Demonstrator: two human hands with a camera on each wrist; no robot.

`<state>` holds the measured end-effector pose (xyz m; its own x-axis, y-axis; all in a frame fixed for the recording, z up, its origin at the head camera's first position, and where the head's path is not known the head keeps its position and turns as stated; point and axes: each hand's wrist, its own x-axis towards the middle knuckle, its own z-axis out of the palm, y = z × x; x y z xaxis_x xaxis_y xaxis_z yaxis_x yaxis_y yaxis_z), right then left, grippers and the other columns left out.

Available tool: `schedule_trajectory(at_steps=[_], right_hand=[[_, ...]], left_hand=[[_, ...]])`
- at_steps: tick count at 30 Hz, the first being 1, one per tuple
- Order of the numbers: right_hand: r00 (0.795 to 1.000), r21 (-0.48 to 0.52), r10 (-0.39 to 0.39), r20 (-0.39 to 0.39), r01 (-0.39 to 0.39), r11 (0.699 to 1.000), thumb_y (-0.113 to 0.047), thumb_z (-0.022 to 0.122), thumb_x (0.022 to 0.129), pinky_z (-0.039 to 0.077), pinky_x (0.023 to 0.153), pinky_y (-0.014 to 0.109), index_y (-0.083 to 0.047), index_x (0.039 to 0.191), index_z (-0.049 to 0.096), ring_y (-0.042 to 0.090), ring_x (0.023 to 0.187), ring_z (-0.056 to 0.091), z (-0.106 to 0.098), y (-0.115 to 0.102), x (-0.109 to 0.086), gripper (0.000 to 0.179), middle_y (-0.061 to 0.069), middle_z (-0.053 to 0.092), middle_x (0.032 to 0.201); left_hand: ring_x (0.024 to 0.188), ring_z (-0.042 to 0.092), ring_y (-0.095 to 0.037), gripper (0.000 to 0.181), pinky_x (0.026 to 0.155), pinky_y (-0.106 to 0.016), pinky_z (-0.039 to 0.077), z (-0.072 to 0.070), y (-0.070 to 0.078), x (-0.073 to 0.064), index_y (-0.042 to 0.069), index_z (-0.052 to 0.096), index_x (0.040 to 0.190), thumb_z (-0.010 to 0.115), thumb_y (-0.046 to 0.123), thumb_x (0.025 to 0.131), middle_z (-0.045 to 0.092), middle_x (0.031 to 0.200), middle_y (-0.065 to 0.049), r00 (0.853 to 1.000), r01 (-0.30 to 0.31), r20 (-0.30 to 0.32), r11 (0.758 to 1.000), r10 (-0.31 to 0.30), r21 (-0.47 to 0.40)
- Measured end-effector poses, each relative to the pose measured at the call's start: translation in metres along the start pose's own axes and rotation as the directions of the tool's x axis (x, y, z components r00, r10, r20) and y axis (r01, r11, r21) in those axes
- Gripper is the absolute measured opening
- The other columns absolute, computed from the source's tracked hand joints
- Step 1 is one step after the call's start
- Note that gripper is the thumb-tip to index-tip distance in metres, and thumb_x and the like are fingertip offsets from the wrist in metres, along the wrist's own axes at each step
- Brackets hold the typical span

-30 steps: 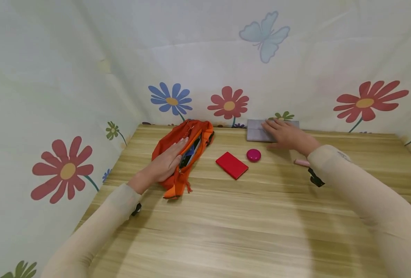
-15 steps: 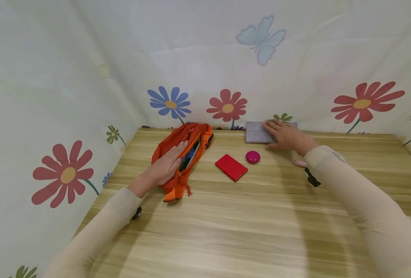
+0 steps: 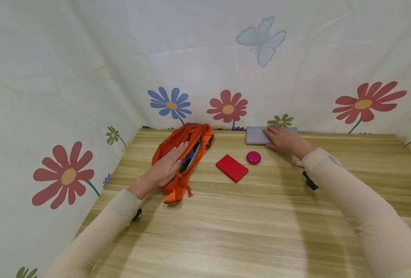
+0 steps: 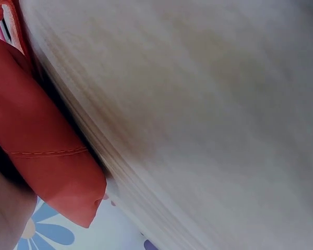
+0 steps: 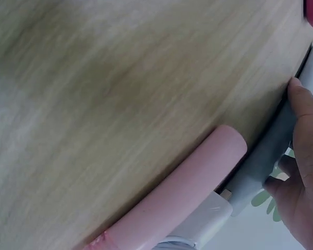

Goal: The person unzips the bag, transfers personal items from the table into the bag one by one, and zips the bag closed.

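Observation:
My left hand (image 3: 164,165) rests with straight fingers on the side of an orange pencil-case-like bag (image 3: 170,144). Its zipped mouth gapes, showing dark and blue things inside. In the left wrist view the orange bag (image 4: 39,135) fills the left edge. At the back of the table, my right hand (image 3: 286,141) grips a flat grey case (image 3: 255,136) across its width. The right wrist view shows the thumb on the near edge of the grey case (image 5: 263,156) and fingers at its far side. What kind of case it is, I cannot tell.
A red booklet (image 3: 232,168) and a round magenta compact (image 3: 253,157) lie between the hands. A pink cylinder (image 5: 182,190) lies near the right wrist, mostly hidden by the sleeve in the head view. Beside it is a white block (image 5: 203,221) with a cable. A flowered curtain (image 3: 198,58) stands behind.
The grey case's far edge has come down in view and the case looks narrower, as if tilted. My right hand has shifted slightly with it. The left hand stays on the bag.

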<state>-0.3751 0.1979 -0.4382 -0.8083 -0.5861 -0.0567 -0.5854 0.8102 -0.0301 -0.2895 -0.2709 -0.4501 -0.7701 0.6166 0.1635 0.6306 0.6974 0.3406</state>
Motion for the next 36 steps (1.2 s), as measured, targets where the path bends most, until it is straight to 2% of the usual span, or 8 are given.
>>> schedule_trajectory(at_steps=[6, 10, 14, 17, 21, 26, 29, 36], right_hand=[[0.999, -0.08, -0.037, -0.022, 0.035, 0.996, -0.015, 0.058, 0.101, 0.038, 0.112, 0.06, 0.017, 0.147, 0.036, 0.055, 0.132, 0.045, -0.004, -0.005, 0.002, 0.06, 0.04, 0.041, 0.146], [1.0, -0.061, 0.015, 0.0, -0.015, 0.998, -0.008, 0.06, 0.096, 0.043, 0.107, 0.061, 0.012, 0.147, 0.035, 0.054, 0.126, 0.051, -0.008, -0.01, 0.008, 0.06, 0.037, 0.048, 0.139], [0.999, -0.026, 0.051, -0.02, -0.051, 0.998, -0.009, 0.064, 0.094, 0.052, 0.094, 0.056, 0.008, 0.128, 0.041, 0.045, 0.107, 0.064, -0.007, -0.008, 0.011, 0.044, 0.029, 0.06, 0.118], [0.998, -0.008, 0.041, -0.048, -0.041, 0.999, -0.012, 0.064, 0.094, 0.054, 0.084, 0.054, 0.005, 0.114, 0.042, 0.042, 0.096, 0.065, -0.006, -0.006, 0.011, 0.034, 0.024, 0.062, 0.104], [0.996, -0.013, -0.002, -0.088, 0.001, 1.0, -0.014, 0.062, 0.098, 0.052, 0.09, 0.058, 0.006, 0.115, 0.046, 0.048, 0.105, 0.062, -0.004, -0.006, 0.008, 0.03, 0.028, 0.061, 0.114], [0.985, -0.09, -0.049, -0.167, 0.034, 0.995, -0.013, 0.059, 0.101, 0.05, 0.096, 0.061, 0.008, 0.132, 0.052, 0.052, 0.119, 0.055, -0.001, -0.002, 0.001, 0.038, 0.032, 0.055, 0.133], [0.984, -0.118, -0.022, -0.176, 0.001, 0.993, -0.009, 0.057, 0.102, 0.054, 0.091, 0.059, 0.008, 0.138, 0.05, 0.049, 0.118, 0.058, -0.002, 0.0, -0.003, 0.041, 0.031, 0.057, 0.134], [0.99, -0.138, 0.03, -0.138, -0.05, 0.989, 0.001, 0.054, 0.1, 0.057, 0.078, 0.059, 0.006, 0.132, 0.049, 0.045, 0.102, 0.067, -0.006, 0.0, -0.005, 0.033, 0.026, 0.064, 0.125]], left_hand=[[0.157, 0.011, -0.028, 0.058, 0.125, -0.052, 0.013, 0.0, 0.003, 0.001, 0.007, 0.013, 0.164, 0.033, 0.021, 0.111, 0.013, 0.17, -0.009, 1.0, 0.003, 0.009, 1.0, -0.003, 0.002], [0.157, 0.011, -0.027, 0.058, 0.126, -0.05, 0.012, 0.001, 0.002, 0.0, 0.009, 0.011, 0.164, 0.032, 0.022, 0.112, 0.012, 0.17, -0.008, 1.0, 0.015, 0.023, 1.0, -0.015, 0.007], [0.157, 0.011, -0.026, 0.058, 0.126, -0.047, 0.011, 0.002, 0.001, 0.0, 0.01, 0.011, 0.164, 0.032, 0.024, 0.112, 0.012, 0.17, -0.007, 0.999, 0.019, 0.027, 1.0, -0.019, 0.004], [0.157, 0.012, -0.027, 0.058, 0.126, -0.047, 0.011, 0.001, 0.001, 0.0, 0.008, 0.013, 0.164, 0.032, 0.024, 0.112, 0.014, 0.17, -0.008, 0.999, 0.01, 0.031, 1.0, -0.01, 0.0], [0.156, 0.013, -0.028, 0.057, 0.126, -0.047, 0.011, 0.0, 0.001, -0.001, 0.007, 0.014, 0.164, 0.031, 0.024, 0.112, 0.015, 0.17, -0.008, 0.999, 0.008, 0.035, 1.0, -0.008, 0.005], [0.156, 0.013, -0.028, 0.057, 0.126, -0.048, 0.012, 0.0, 0.001, -0.002, 0.009, 0.012, 0.164, 0.03, 0.025, 0.112, 0.014, 0.17, -0.009, 0.999, 0.022, 0.042, 1.0, -0.023, 0.004], [0.156, 0.013, -0.029, 0.058, 0.126, -0.049, 0.012, 0.0, 0.001, -0.002, 0.009, 0.012, 0.164, 0.031, 0.024, 0.112, 0.014, 0.17, -0.009, 0.999, 0.026, 0.042, 1.0, -0.027, 0.002], [0.157, 0.013, -0.027, 0.058, 0.126, -0.048, 0.012, 0.0, 0.002, -0.001, 0.009, 0.012, 0.164, 0.032, 0.024, 0.112, 0.014, 0.17, -0.008, 0.999, 0.026, 0.045, 1.0, -0.027, 0.004]])
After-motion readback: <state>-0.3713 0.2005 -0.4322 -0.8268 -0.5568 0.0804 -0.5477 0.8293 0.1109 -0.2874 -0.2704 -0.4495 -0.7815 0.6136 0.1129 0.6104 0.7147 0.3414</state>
